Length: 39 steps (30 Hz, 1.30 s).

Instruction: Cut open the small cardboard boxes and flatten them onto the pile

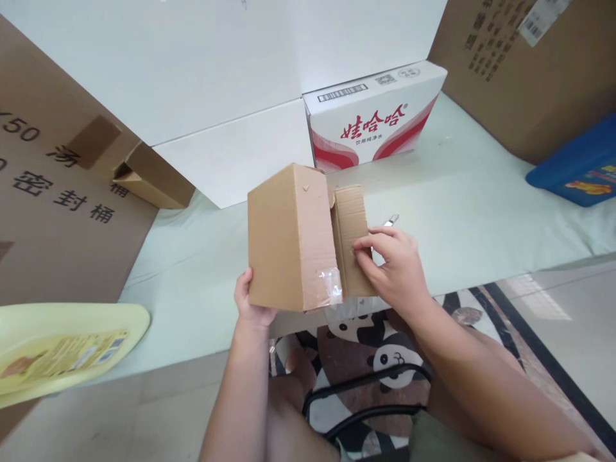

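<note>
A small brown cardboard box [289, 237] is held up above the pale green mat [481, 212]. My left hand [250, 305] grips its lower left corner from beneath, thumb showing on the near side. My right hand [392, 266] has its fingers closed on the box's open end flap [349, 221], pressing it toward the box. A strip of clear tape [330, 282] hangs off the lower edge. Behind my right hand a small metal tool tip [391, 220] lies on the mat, mostly hidden.
A white and red carton with red characters [375, 119] stands at the back, next to large white boxes [226, 154]. Big brown cartons rise at left [52, 212] and back right [524, 70]. A blue bin [580, 163] is at right, a yellow tray [62, 350] at lower left.
</note>
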Each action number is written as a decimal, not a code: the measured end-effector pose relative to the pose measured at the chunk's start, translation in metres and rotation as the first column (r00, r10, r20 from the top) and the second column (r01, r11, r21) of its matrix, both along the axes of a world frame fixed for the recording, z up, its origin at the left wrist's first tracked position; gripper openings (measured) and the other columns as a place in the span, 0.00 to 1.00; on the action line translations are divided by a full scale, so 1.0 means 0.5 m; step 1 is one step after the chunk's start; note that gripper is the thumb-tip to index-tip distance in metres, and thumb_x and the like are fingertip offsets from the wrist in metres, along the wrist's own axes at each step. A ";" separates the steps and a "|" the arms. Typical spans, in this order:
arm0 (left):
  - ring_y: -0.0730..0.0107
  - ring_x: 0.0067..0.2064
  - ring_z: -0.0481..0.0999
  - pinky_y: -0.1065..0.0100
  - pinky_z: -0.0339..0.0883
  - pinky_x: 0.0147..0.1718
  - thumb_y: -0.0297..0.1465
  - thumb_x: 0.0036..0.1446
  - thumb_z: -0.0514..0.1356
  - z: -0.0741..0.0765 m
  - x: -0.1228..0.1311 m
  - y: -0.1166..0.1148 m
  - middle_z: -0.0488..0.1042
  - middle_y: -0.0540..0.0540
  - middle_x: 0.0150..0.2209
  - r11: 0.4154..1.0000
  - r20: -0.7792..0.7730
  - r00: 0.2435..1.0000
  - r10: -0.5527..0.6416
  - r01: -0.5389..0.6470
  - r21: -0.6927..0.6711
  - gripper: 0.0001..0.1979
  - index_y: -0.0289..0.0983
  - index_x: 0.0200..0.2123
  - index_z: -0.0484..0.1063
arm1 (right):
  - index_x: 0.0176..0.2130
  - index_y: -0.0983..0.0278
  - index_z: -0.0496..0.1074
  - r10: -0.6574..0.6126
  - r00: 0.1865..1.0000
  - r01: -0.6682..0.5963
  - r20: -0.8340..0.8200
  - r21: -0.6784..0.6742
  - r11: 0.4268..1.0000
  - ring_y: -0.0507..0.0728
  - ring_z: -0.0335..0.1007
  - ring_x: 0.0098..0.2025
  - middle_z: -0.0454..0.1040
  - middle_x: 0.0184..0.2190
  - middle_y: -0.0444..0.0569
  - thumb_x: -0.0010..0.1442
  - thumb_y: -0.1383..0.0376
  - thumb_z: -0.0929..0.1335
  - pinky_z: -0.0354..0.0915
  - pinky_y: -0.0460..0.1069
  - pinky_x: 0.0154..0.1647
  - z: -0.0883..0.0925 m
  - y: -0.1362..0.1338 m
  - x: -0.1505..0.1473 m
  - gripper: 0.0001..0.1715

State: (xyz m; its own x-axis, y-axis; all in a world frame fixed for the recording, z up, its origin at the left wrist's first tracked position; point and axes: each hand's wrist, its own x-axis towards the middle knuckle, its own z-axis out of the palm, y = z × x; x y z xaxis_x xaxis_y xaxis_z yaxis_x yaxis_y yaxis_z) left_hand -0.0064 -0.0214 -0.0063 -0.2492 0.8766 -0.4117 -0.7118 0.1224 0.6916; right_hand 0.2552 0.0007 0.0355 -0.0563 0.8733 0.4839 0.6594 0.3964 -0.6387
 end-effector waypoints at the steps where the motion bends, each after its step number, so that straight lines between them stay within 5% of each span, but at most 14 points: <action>1: 0.60 0.30 0.82 0.65 0.76 0.27 0.40 0.52 0.63 -0.001 0.000 0.000 0.83 0.45 0.30 1.000 -0.005 1.000 -0.009 0.009 -0.003 0.12 0.38 0.34 0.80 | 0.34 0.57 0.75 -0.024 0.999 0.024 0.023 0.017 1.000 0.65 0.74 0.52 0.82 0.32 0.45 0.63 0.67 0.67 0.59 0.62 0.54 0.000 -0.001 0.000 0.08; 9: 0.59 0.31 0.82 0.64 0.76 0.28 0.39 0.50 0.64 -0.004 0.003 -0.007 0.83 0.44 0.31 0.997 -0.022 0.997 -0.069 0.068 -0.041 0.12 0.37 0.34 0.79 | 0.44 0.59 0.73 -0.105 0.988 0.088 0.110 0.148 0.985 0.61 0.73 0.41 0.82 0.31 0.44 0.62 0.68 0.69 0.55 0.55 0.46 0.002 0.001 -0.004 0.09; 13: 0.59 0.30 0.82 0.65 0.76 0.28 0.39 0.47 0.65 0.003 0.011 -0.008 0.82 0.43 0.30 0.994 -0.016 0.995 -0.095 0.094 -0.060 0.13 0.36 0.32 0.79 | 0.32 0.59 0.74 -0.142 0.958 0.082 0.248 0.235 0.969 0.60 0.70 0.39 0.80 0.26 0.44 0.64 0.67 0.68 0.51 0.54 0.42 0.003 0.001 -0.004 0.07; 22: 0.59 0.29 0.82 0.64 0.76 0.28 0.37 0.46 0.66 -0.006 0.012 -0.012 0.83 0.43 0.30 0.986 0.027 0.992 -0.120 0.122 -0.113 0.13 0.36 0.33 0.80 | 0.34 0.60 0.74 -0.090 0.950 0.065 0.299 0.091 0.994 0.53 0.60 0.23 0.73 0.19 0.42 0.69 0.66 0.62 0.47 0.52 0.36 -0.009 0.007 0.005 0.15; 29: 0.56 0.33 0.83 0.62 0.77 0.32 0.38 0.51 0.64 -0.021 -0.002 -0.010 0.83 0.42 0.32 0.985 0.011 0.986 -0.167 0.168 -0.034 0.12 0.35 0.35 0.79 | 0.37 0.60 0.77 0.043 0.980 -0.035 0.193 -0.047 0.998 0.56 0.72 0.31 0.81 0.29 0.46 0.68 0.65 0.63 0.51 0.53 0.39 -0.006 0.011 0.007 0.12; 39: 0.58 0.31 0.82 0.64 0.76 0.29 0.39 0.49 0.65 -0.011 0.006 -0.008 0.83 0.43 0.31 0.991 -0.006 0.992 -0.129 0.128 -0.031 0.13 0.36 0.34 0.79 | 0.35 0.60 0.75 0.156 0.970 -0.162 0.188 0.019 0.987 0.59 0.76 0.48 0.84 0.40 0.48 0.66 0.68 0.65 0.50 0.57 0.46 -0.015 0.011 0.002 0.10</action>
State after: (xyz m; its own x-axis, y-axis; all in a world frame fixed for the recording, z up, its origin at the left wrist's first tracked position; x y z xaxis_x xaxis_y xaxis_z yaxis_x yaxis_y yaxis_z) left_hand -0.0032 -0.0252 -0.0119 -0.1388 0.8887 -0.4370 -0.6832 0.2336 0.6919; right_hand 0.2563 0.0065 0.0278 -0.2844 0.8293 0.4810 0.6919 0.5248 -0.4958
